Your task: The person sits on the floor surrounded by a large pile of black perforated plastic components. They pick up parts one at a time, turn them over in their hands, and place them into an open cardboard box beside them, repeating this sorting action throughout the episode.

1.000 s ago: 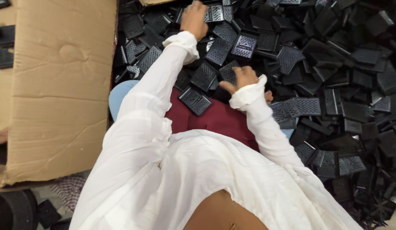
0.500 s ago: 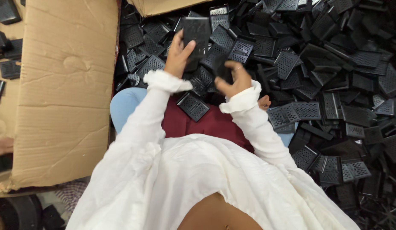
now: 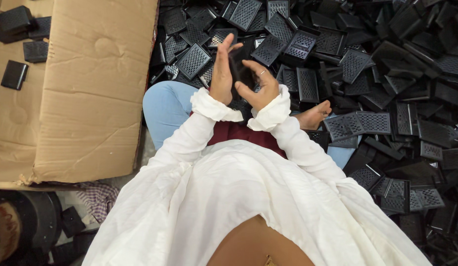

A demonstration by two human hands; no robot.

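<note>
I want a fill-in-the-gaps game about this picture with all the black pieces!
1. Both hands, the left hand and the right hand, hold one ____ plastic piece between them.
2. The big pile of grid-patterned pieces lies on the person's ____ side.
3. The flat sheet of cardboard is ____ in colour.
4. The person's sleeves are ____.

Missing words: black; right; brown; white

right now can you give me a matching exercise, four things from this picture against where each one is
Things:
1. flat brown cardboard sheet
2. heap of black perforated plastic parts
3. single black plastic part
4. bare foot

Places:
A. between the left hand and right hand
B. left side of view
C. beside the right sleeve, at the heap's edge
D. top and right side

Pairs: 1-B, 2-D, 3-A, 4-C
</note>
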